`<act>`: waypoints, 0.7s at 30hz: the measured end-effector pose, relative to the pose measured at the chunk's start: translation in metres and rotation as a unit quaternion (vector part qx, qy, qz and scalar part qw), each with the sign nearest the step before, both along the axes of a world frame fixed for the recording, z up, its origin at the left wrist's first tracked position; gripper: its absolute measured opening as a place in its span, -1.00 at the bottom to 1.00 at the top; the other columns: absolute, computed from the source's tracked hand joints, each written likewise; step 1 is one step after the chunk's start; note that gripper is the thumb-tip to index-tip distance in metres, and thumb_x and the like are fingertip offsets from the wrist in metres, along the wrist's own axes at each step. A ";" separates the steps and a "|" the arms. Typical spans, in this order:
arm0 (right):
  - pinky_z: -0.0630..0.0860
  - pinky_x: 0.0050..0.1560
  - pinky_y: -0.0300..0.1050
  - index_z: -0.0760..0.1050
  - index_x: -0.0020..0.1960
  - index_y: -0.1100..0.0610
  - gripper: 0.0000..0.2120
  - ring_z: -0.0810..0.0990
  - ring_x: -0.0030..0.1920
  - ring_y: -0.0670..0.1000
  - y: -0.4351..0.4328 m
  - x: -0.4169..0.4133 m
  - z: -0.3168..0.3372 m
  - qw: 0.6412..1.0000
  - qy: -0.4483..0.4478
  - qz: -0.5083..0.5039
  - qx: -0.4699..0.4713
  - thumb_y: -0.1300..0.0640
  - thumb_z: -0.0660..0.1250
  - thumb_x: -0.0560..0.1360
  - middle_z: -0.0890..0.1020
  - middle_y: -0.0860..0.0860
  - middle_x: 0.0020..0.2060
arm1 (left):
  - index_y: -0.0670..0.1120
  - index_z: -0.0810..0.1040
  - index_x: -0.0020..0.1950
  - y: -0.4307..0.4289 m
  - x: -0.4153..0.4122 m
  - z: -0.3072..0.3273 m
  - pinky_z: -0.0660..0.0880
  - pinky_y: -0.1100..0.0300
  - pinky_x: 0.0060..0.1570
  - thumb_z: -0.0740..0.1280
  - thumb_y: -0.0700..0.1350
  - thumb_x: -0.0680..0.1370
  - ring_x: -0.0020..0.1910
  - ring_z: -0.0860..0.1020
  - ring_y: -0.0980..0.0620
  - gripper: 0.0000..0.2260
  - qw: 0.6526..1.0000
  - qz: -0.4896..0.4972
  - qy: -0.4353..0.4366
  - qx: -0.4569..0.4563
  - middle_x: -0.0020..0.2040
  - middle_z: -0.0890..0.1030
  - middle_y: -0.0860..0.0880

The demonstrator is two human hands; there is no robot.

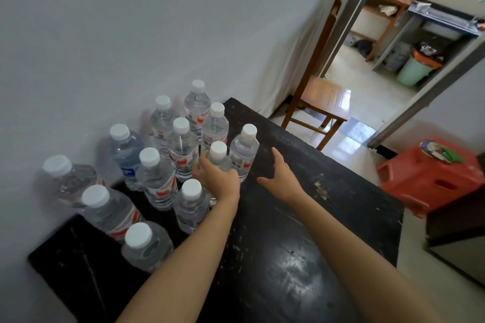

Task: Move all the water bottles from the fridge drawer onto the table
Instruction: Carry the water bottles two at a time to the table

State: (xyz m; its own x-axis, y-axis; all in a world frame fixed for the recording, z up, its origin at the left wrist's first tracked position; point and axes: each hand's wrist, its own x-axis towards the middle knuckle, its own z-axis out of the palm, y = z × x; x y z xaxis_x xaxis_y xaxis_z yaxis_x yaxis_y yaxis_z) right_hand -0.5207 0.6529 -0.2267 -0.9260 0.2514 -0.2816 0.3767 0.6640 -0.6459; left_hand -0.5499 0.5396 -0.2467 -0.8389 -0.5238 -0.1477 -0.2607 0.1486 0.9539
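Note:
Several clear water bottles with white caps stand upright in a cluster on the left half of a worn black table [301, 257], against the white wall. My left hand [217, 176] is wrapped around one bottle [218, 152] at the cluster's right edge; the bottle stands on the table. Just right of it stands another bottle [245, 151], free of both hands. My right hand [279, 174] hovers beside that bottle with fingers spread and nothing in it. One bottle [126, 153] near the wall has a blue label; the others carry red and white labels.
A wooden chair [319, 102] stands beyond the table's far end by an open doorway. A red plastic stool [430, 183] sits on the floor to the right. A dark cabinet edge [456, 220] is at the right border. A green bin [413, 71] stands in the further room.

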 end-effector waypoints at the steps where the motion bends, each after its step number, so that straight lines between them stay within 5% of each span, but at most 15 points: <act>1: 0.34 0.30 0.04 -0.11 0.50 -0.07 -0.17 0.26 0.41 0.12 0.000 0.004 0.000 1.000 0.001 -0.004 -0.001 0.16 0.37 0.46 0.19 0.10 0.46 | -0.20 0.37 0.31 0.000 0.000 0.002 0.23 0.07 0.35 0.34 -0.41 0.38 0.34 0.30 -0.19 -0.49 1.000 0.008 -0.007 0.003 0.33 0.31 -0.27; 5: 0.37 0.29 0.04 -0.10 0.50 -0.08 -0.19 0.29 0.40 0.13 0.002 0.017 0.004 1.000 0.003 -0.016 0.000 0.15 0.36 0.47 0.19 0.10 0.46 | -0.21 0.29 0.38 -0.001 0.007 0.005 0.15 0.12 0.38 0.29 -0.43 0.41 0.40 0.23 -0.17 -0.45 1.000 0.016 -0.007 0.018 0.39 0.27 -0.25; 11: 0.37 0.28 0.03 -0.10 0.50 -0.07 -0.21 0.30 0.39 0.13 0.001 0.024 0.018 1.000 0.021 -0.014 0.009 0.14 0.35 0.48 0.18 0.10 0.46 | -0.21 -0.20 0.50 0.001 0.016 0.017 -0.01 0.10 0.41 0.25 -0.40 0.48 0.50 -0.04 -0.17 -0.24 0.995 -0.016 -0.084 0.051 0.51 -0.08 -0.24; 21: 0.36 0.30 0.06 -0.12 0.50 -0.06 -0.21 0.31 0.38 0.14 0.000 0.051 0.038 0.997 0.030 0.008 0.064 0.10 0.34 0.49 0.21 0.11 0.45 | -0.23 -0.23 0.49 0.000 0.024 0.034 -0.04 0.02 0.44 0.31 -0.31 0.49 0.49 -0.15 -0.20 -0.20 0.995 -0.061 -0.083 0.017 0.51 -0.19 -0.26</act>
